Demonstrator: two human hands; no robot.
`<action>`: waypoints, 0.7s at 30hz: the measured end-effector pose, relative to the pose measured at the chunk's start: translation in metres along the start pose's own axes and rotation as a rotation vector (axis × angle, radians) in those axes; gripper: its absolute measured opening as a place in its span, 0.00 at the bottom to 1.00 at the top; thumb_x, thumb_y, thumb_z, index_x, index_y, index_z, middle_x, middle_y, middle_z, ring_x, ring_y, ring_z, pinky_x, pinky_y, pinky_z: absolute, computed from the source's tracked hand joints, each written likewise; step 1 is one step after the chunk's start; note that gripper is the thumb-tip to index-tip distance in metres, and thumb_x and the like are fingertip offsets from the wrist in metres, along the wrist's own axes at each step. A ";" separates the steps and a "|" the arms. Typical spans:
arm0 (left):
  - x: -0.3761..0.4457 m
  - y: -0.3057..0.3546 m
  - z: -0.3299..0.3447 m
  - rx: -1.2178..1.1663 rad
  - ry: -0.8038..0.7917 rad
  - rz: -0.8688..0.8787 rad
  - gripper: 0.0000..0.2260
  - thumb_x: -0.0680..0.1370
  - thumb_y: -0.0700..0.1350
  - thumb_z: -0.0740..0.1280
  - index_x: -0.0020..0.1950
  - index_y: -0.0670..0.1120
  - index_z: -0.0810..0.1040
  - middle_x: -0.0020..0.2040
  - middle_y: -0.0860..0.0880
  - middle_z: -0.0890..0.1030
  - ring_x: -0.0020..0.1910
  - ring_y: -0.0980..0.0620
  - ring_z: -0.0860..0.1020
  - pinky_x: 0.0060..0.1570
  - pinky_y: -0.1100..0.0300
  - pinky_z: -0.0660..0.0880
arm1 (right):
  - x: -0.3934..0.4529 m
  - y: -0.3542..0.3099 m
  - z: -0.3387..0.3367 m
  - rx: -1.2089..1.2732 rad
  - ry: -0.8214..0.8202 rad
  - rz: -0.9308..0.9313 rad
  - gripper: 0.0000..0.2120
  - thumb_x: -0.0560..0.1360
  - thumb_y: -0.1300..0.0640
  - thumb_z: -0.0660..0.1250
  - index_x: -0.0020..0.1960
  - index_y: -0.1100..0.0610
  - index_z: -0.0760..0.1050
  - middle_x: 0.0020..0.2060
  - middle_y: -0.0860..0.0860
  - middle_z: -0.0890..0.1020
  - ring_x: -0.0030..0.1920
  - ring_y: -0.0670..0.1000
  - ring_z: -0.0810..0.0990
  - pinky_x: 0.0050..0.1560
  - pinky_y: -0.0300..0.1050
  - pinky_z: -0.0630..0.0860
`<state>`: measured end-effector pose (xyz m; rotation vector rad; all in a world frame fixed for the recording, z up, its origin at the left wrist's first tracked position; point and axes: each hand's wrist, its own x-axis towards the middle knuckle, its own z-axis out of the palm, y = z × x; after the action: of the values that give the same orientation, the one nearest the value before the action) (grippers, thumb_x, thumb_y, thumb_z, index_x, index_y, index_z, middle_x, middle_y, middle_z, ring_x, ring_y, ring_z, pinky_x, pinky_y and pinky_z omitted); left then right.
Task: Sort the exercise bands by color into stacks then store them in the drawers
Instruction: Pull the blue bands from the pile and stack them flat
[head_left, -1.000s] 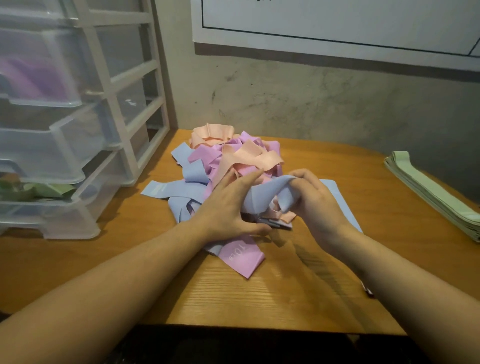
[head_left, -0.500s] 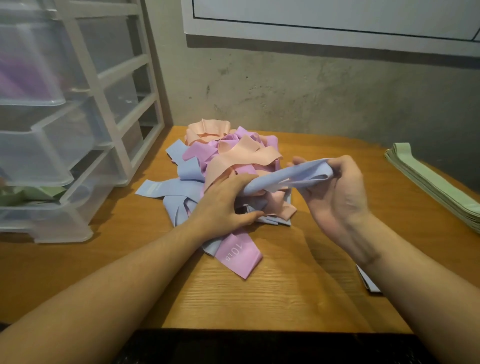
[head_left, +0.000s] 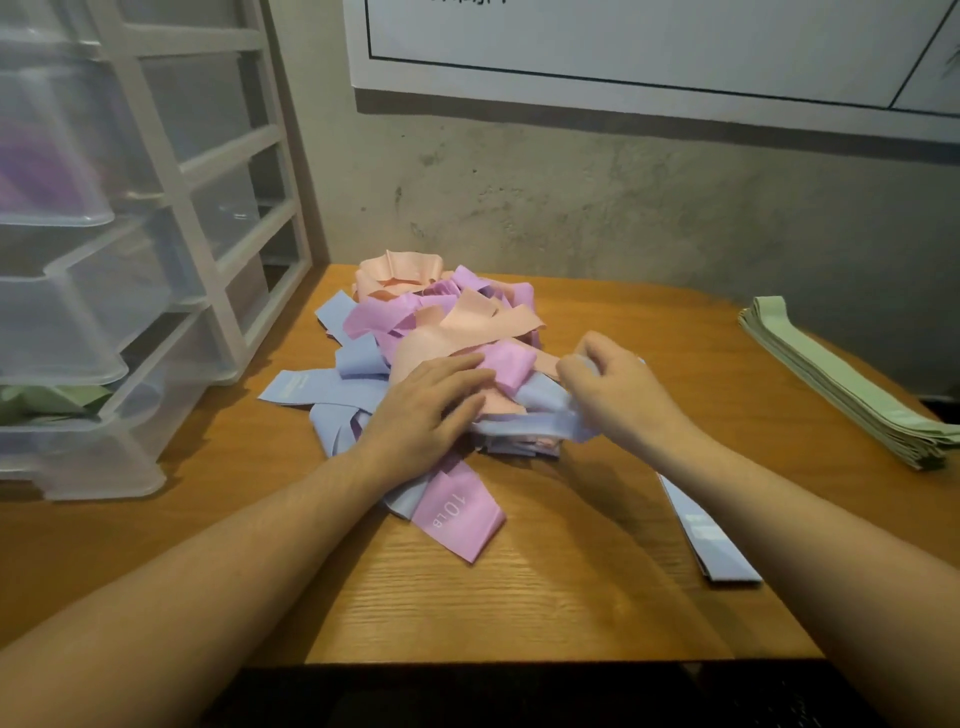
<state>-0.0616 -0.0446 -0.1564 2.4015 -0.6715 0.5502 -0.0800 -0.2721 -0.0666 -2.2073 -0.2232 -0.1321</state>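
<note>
Between your hands, at the near edge of the mixed pile (head_left: 441, 338), the blue band (head_left: 540, 410) is back down low. Half a second ago your right hand (head_left: 618, 395) had it lifted clear above the pile; now that hand is curled round the band's right end, close to the desk (head_left: 519, 597). Left hand (head_left: 431, 410): fingers fairly straight, pressing flat on pink and peach bands, as it was a second ago, pinning the heap.

Judgement: the band did not come free on the lift. It looks trapped under the pile by your left hand, so you are re-gripping or drawing it out sideways.

Under your right forearm lies the blue stack (head_left: 706, 540), partly hidden; that is the likely destination. Well to the right of your right hand sits the finished green stack (head_left: 841, 384). Left of your left hand, the drawer unit (head_left: 130, 312) has drawers pulled out, green showing in the lowest.

Progress: early. Pink, peach and most blue remain unsorted.
</note>
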 end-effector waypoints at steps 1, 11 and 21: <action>0.000 -0.001 -0.002 0.029 -0.016 -0.013 0.19 0.83 0.54 0.62 0.72 0.52 0.75 0.72 0.54 0.74 0.71 0.55 0.69 0.70 0.52 0.68 | 0.001 0.002 0.002 -0.100 -0.038 -0.015 0.14 0.73 0.47 0.65 0.40 0.53 0.63 0.32 0.48 0.71 0.35 0.51 0.70 0.38 0.50 0.70; 0.018 0.002 -0.039 0.096 -0.028 -0.051 0.07 0.78 0.44 0.71 0.56 0.49 0.85 0.47 0.54 0.80 0.48 0.54 0.76 0.42 0.61 0.73 | 0.004 0.012 0.026 -0.737 -0.160 -0.118 0.25 0.70 0.36 0.70 0.64 0.42 0.73 0.58 0.47 0.80 0.53 0.53 0.80 0.52 0.51 0.80; 0.018 -0.009 -0.051 -0.364 0.167 -0.398 0.09 0.81 0.39 0.67 0.57 0.49 0.83 0.45 0.59 0.83 0.42 0.68 0.79 0.41 0.71 0.75 | 0.012 0.028 0.011 -0.200 -0.039 -0.007 0.05 0.74 0.53 0.70 0.41 0.45 0.76 0.42 0.47 0.82 0.46 0.52 0.79 0.45 0.50 0.74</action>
<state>-0.0535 -0.0130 -0.1126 2.0423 -0.1885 0.4113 -0.0619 -0.2786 -0.0929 -2.4095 -0.2491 -0.1198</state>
